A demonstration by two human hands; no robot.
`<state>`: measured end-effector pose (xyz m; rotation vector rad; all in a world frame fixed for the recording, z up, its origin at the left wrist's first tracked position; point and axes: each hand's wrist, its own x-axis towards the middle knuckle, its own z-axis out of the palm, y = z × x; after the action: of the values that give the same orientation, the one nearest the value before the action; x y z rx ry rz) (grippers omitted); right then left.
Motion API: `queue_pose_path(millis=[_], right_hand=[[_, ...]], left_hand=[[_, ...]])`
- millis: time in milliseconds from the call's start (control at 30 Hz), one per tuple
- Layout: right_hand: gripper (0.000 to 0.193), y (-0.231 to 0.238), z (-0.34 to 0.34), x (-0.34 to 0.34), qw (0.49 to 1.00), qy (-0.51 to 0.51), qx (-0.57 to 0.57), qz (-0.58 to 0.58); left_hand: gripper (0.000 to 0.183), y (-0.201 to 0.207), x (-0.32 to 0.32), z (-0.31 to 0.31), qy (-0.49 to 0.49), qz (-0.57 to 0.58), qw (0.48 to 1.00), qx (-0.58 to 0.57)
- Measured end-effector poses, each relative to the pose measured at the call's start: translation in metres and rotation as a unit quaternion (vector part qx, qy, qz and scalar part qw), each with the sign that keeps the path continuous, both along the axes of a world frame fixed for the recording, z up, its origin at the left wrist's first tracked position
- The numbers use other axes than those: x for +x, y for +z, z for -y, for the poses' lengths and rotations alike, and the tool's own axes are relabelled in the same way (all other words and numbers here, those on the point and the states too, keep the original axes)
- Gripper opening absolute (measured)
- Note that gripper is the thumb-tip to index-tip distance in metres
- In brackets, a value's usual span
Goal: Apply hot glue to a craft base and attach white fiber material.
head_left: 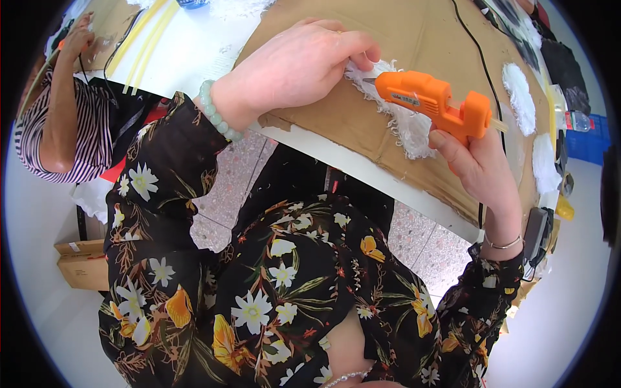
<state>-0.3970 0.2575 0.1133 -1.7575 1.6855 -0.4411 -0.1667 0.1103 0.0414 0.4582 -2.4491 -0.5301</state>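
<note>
My right hand (482,168) is closed round the handle of an orange hot glue gun (414,90), a pale glue stick jutting from its back. The nozzle points left, close to the curled fingers of my left hand (284,68). Those fingers pinch the upper end of a white frayed fabric piece (411,126); the fingertips are partly hidden. That piece lies under the gun, its shaggy edges spread on a brown cardboard sheet (336,132) covering the table.
More white frayed pieces (519,97) lie at the right. A black cable (480,48) crosses the cardboard. Long pale yellow strips (145,48) rest on the white table (194,55) at the left, near another person in a striped top (71,129). A bottle (579,121) is far right.
</note>
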Motion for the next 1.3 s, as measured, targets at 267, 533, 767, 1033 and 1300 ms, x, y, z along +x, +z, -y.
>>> queue_pose_path(millis=[267, 533, 767, 1033, 1300], right_hand=[[0.021, 0.006, -0.004, -0.006, 0.999, 0.006, 0.004, -0.031], [0.022, 0.005, -0.009, -0.015, 0.998, 0.029, -0.044, -0.040], [0.020, 0.007, -0.011, -0.019, 0.998, 0.034, -0.035, -0.046], [0.018, 0.012, -0.015, -0.021, 0.996, 0.039, -0.055, -0.066], [0.017, 0.015, -0.015, -0.023, 0.990, 0.072, -0.073, -0.092]], left_hand=[[0.031, 0.001, 0.001, 0.001, 0.007, 0.004, 1.000, -0.016], [0.035, 0.011, 0.001, 0.000, -0.004, 0.046, 0.999, -0.014], [0.039, 0.024, 0.003, -0.008, 0.008, 0.072, 0.997, -0.021], [0.047, 0.021, 0.000, -0.006, 0.004, 0.073, 0.995, -0.073], [0.044, 0.022, -0.006, -0.007, 0.007, 0.074, 0.993, -0.094]])
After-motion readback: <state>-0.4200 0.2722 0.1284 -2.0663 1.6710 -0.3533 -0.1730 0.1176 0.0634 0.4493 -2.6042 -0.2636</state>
